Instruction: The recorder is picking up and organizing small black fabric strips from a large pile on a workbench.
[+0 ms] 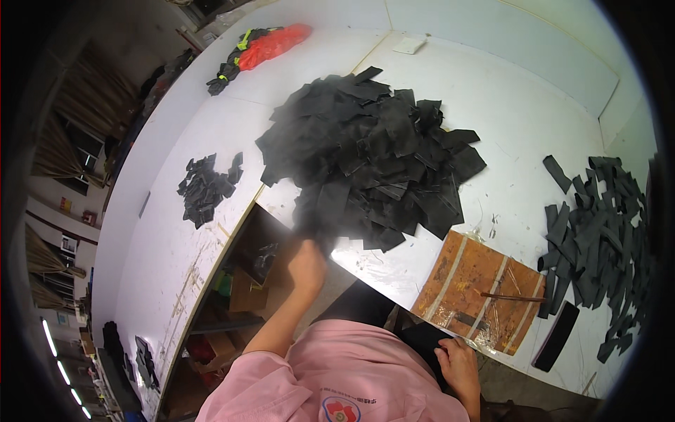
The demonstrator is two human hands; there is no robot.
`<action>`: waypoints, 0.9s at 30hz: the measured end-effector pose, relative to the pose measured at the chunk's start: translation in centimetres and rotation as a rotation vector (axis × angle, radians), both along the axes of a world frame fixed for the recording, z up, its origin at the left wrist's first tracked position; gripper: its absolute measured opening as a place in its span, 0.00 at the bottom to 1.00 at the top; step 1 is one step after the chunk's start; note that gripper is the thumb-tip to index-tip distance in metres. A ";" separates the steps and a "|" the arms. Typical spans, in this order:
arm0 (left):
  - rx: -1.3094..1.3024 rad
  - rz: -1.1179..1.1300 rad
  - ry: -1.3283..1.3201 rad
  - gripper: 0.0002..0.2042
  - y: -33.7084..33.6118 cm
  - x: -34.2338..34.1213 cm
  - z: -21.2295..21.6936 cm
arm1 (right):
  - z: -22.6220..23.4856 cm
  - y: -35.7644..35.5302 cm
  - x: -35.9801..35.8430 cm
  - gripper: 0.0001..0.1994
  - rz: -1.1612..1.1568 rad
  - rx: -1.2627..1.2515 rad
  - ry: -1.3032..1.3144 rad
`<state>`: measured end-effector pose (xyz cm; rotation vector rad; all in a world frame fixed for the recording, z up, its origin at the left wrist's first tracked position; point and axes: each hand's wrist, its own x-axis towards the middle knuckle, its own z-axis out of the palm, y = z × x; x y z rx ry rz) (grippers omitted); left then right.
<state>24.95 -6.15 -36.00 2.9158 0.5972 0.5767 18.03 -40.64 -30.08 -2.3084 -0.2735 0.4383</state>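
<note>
Two hands: left [307, 266] blurred at black pile [373, 158]; right [458, 364] empty.

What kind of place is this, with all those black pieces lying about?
Most likely a small workshop or factory bench for cut material. A large heap of black cut pieces covers the white worktable, a second pile of dark strips lies to the right, and a taped cardboard pad sits at the table's edge.

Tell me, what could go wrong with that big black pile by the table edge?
The big pile of black pieces hangs close to the table's near edge, so the left hand, reaching in blurred, might knock some off. Loose pieces could also slide onto the brown board near the right hand.
</note>
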 end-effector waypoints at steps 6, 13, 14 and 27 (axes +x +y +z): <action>-0.098 0.033 -0.347 0.07 3.1 1.9 1.2 | 0.4 0.4 0.8 0.08 0.000 -0.029 0.006; -0.087 0.161 0.018 0.29 3.1 8.5 -1.1 | 0.2 0.5 0.8 0.08 0.013 -0.094 0.034; -0.062 0.135 0.030 0.29 3.8 9.4 -1.4 | 0.2 0.5 0.9 0.08 -0.005 -0.090 0.052; -0.039 -0.007 -0.042 0.15 4.9 13.3 -3.2 | 0.1 0.6 0.6 0.08 -0.004 -0.135 -0.034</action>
